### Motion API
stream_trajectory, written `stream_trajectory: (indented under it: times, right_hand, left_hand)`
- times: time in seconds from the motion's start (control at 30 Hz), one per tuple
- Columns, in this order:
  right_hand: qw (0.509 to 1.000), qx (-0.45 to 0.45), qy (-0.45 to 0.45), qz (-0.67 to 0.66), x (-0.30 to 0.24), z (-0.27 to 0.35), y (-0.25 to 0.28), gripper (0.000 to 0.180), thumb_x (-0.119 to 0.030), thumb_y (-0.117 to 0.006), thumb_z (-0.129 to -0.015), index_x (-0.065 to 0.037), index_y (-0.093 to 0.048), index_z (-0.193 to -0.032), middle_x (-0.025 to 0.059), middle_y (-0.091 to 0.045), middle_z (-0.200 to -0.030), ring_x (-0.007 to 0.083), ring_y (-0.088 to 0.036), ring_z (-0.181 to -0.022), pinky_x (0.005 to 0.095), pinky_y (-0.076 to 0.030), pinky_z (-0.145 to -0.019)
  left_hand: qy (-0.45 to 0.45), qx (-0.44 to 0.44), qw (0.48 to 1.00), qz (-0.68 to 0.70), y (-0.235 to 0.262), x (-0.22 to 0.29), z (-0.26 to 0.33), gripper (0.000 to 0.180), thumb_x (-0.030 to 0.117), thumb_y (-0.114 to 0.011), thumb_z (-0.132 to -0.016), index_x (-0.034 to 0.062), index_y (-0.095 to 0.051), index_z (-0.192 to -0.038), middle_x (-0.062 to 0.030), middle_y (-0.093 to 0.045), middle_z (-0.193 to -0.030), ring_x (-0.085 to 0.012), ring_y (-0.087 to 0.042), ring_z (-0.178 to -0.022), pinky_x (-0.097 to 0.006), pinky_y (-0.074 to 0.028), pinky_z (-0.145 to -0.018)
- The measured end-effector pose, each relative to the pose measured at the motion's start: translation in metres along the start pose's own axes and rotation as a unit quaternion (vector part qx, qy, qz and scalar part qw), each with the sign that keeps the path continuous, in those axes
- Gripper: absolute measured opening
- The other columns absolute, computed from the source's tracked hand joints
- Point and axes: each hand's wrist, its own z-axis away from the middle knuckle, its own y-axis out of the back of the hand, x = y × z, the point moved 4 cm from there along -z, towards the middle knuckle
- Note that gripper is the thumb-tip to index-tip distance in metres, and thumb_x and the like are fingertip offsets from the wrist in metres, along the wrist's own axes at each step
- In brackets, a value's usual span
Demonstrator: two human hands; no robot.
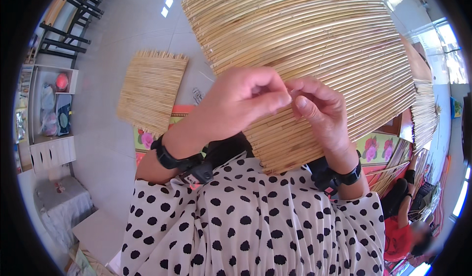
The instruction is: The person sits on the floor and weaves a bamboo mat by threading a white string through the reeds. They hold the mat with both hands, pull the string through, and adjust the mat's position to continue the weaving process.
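Note:
My left hand (241,99) and my right hand (320,109) meet with their fingertips close together above a large mat of tan reed stalks (314,35). Thumb and forefinger are pinched on each hand. Whatever lies between the fingertips is too small to make out. The mat's stalks lie side by side, and its near end reaches my lap, under my right hand. Dark bands with small devices circle both wrists.
A smaller reed mat (153,90) lies on the floor to the left, partly over a flowered mat (373,148). Another reed mat (424,111) is at the far right. A person in red (397,239) sits at lower right near loose stalks. Shelves (51,108) stand left.

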Motion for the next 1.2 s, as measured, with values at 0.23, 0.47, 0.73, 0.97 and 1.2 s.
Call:
stream_trajectory:
  times: [0.23,0.47,0.73,0.97,1.2]
  right_hand:
    - [0.994,0.043,0.101,-0.023,0.003,-0.003,0.01,0.016,0.001,-0.066,-0.092,-0.001,-0.069,-0.108,0.0057,-0.066,-0.104,0.0122,-0.063,-0.095,0.0253,-0.053,-0.081]
    - [0.997,0.047,0.061,-0.03,0.003,-0.006,0.006,0.009,-0.01,-0.058,-0.099,-0.002,-0.063,-0.103,0.0055,-0.066,-0.103,0.0089,-0.058,-0.083,0.0233,-0.048,-0.075]
    - [0.987,0.102,0.085,0.086,-0.003,-0.004,0.01,0.014,-0.013,-0.055,-0.101,0.001,-0.058,-0.101,0.007,-0.066,-0.098,0.0075,-0.058,-0.085,0.023,-0.047,-0.08]
    - [0.969,0.17,0.091,0.156,-0.003,-0.002,0.015,0.015,-0.012,-0.056,-0.1,0.003,-0.06,-0.101,0.0044,-0.066,-0.093,0.0057,-0.056,-0.084,0.0204,-0.046,-0.077]
    - [0.965,0.171,0.11,0.167,0.001,0.0,0.011,0.015,-0.012,-0.054,-0.101,0.003,-0.058,-0.098,0.0057,-0.065,-0.091,0.0071,-0.054,-0.08,0.0208,-0.044,-0.075]
  left_hand:
    - [0.067,-0.052,0.996,-0.002,-0.011,-0.007,-0.021,0.014,0.011,-0.067,-0.093,-0.0019,-0.066,-0.09,-0.0035,-0.066,-0.08,-0.0075,-0.06,-0.073,-0.021,-0.049,-0.066]
    - [0.052,-0.036,0.996,-0.068,-0.006,-0.014,-0.016,0.019,0.017,-0.07,-0.091,-0.0006,-0.066,-0.095,-0.0053,-0.067,-0.086,-0.0124,-0.063,-0.076,-0.025,-0.051,-0.069]
    - [-0.184,-0.111,0.807,-0.55,0.029,-0.029,0.021,0.073,0.041,-0.081,-0.063,0.0189,-0.06,-0.13,-0.0028,-0.042,-0.151,-0.0286,-0.031,-0.143,-0.058,-0.024,-0.113]
    - [-0.196,-0.101,0.808,-0.546,0.029,-0.045,0.018,0.076,0.046,-0.081,-0.059,0.0217,-0.062,-0.129,-0.0018,-0.043,-0.151,-0.0282,-0.031,-0.144,-0.056,-0.016,-0.117]
    - [-0.261,-0.053,0.798,-0.54,0.03,-0.051,0.02,0.066,0.054,-0.075,-0.063,0.0209,-0.068,-0.12,-0.0036,-0.052,-0.143,-0.0298,-0.041,-0.137,-0.053,-0.014,-0.116]
